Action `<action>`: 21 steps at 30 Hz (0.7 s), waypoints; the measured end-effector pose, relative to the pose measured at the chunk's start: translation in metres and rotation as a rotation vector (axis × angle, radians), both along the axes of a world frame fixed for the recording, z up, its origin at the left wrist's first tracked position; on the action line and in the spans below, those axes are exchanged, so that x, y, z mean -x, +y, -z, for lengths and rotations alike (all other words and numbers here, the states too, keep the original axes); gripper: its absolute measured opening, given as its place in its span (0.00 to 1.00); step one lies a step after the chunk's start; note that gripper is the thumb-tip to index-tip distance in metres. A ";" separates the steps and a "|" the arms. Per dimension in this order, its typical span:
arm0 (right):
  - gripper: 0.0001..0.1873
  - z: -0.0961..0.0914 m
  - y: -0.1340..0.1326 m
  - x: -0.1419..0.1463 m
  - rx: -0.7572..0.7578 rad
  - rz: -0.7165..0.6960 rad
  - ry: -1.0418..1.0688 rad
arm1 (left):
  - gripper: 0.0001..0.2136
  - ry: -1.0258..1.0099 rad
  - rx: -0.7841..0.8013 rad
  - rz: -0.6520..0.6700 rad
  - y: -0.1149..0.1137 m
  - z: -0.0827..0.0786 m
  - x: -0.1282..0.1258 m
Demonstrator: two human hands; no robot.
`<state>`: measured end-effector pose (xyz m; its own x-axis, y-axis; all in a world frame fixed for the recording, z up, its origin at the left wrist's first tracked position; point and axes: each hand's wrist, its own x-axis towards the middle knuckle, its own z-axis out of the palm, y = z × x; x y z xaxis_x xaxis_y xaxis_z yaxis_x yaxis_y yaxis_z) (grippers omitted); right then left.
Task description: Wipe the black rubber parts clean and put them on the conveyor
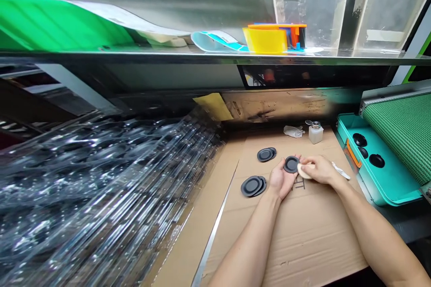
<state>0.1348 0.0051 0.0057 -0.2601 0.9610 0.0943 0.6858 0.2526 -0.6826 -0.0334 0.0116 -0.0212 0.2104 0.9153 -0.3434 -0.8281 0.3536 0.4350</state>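
My left hand (pixel 282 180) lies palm up over the cardboard sheet (pixel 303 228) and grips a round dark grey rubber disc (pixel 291 164) in its fingers. My right hand (pixel 319 169) is closed on a small white pad (pixel 304 171), which it presses against the disc's right edge. Two more discs, overlapping, lie left of my left hand (pixel 253 186), and another overlapping pair (pixel 266 154) lies further back.
A small clear dispenser bottle (pixel 315 132) and a crumpled white wipe (pixel 293 131) stand at the back. At the right, a teal tray (pixel 377 179) holds three black discs beside a green conveyor belt (pixel 404 134). Stacked clear plastic trays (pixel 101 188) fill the left.
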 end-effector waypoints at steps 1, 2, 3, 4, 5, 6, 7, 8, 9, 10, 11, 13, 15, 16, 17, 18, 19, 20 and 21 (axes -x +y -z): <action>0.13 0.000 0.002 -0.003 -0.015 0.070 0.000 | 0.16 -0.021 0.008 -0.035 0.001 0.000 0.002; 0.14 0.001 0.004 -0.005 -0.026 0.133 0.000 | 0.17 -0.045 0.016 -0.056 0.001 -0.001 0.004; 0.15 0.001 0.005 -0.007 -0.030 0.175 -0.005 | 0.18 -0.072 0.023 -0.065 0.002 -0.002 0.007; 0.15 0.001 0.006 -0.007 -0.031 0.190 -0.018 | 0.19 -0.098 0.026 -0.070 0.002 -0.004 0.009; 0.15 0.000 0.006 -0.007 -0.034 0.183 -0.040 | 0.19 -0.123 0.026 -0.076 0.001 -0.006 0.012; 0.15 -0.001 0.005 -0.007 -0.043 0.160 -0.070 | 0.19 -0.146 0.022 -0.087 0.001 -0.008 0.015; 0.17 -0.003 0.004 -0.007 -0.058 0.130 -0.106 | 0.19 -0.166 0.017 -0.103 0.000 -0.010 0.018; 0.19 -0.006 0.003 -0.007 -0.079 0.105 -0.146 | 0.19 -0.182 0.013 -0.120 -0.001 -0.012 0.021; 0.22 -0.009 0.002 -0.009 -0.107 0.098 -0.188 | 0.19 -0.195 0.010 -0.134 -0.002 -0.015 0.023; 0.23 -0.012 0.000 -0.011 -0.141 0.120 -0.236 | 0.19 -0.207 0.008 -0.146 -0.003 -0.017 0.025; 0.22 -0.016 -0.001 -0.015 -0.176 0.167 -0.290 | 0.19 -0.218 0.008 -0.154 -0.004 -0.019 0.025; 0.17 -0.023 -0.003 -0.026 -0.203 0.277 -0.414 | 0.18 -0.236 0.018 -0.145 -0.006 -0.023 0.025; 0.15 -0.028 -0.005 -0.037 -0.124 0.319 -0.529 | 0.19 -0.237 0.041 -0.104 -0.007 -0.027 0.024; 0.14 -0.029 -0.006 -0.042 -0.051 0.309 -0.565 | 0.20 -0.233 0.052 -0.076 -0.008 -0.028 0.023; 0.12 -0.029 -0.006 -0.046 0.022 0.286 -0.580 | 0.21 -0.227 0.061 -0.050 -0.008 -0.029 0.022; 0.10 -0.029 -0.005 -0.049 0.078 0.255 -0.575 | 0.21 -0.219 0.065 -0.030 -0.009 -0.030 0.021; 0.09 -0.029 -0.005 -0.051 0.107 0.218 -0.554 | 0.22 -0.210 0.066 -0.016 -0.010 -0.031 0.020; 0.08 -0.028 -0.004 -0.051 0.106 0.180 -0.523 | 0.23 -0.197 0.063 -0.003 -0.010 -0.031 0.020; 0.09 -0.027 -0.002 -0.051 0.077 0.146 -0.479 | 0.24 -0.181 0.058 0.007 -0.011 -0.032 0.019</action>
<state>0.1857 0.0030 0.0331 -0.1192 0.9900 -0.0750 0.9509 0.0921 -0.2954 -0.0528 0.0006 0.0103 0.2802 0.8933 -0.3516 -0.8882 0.3801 0.2580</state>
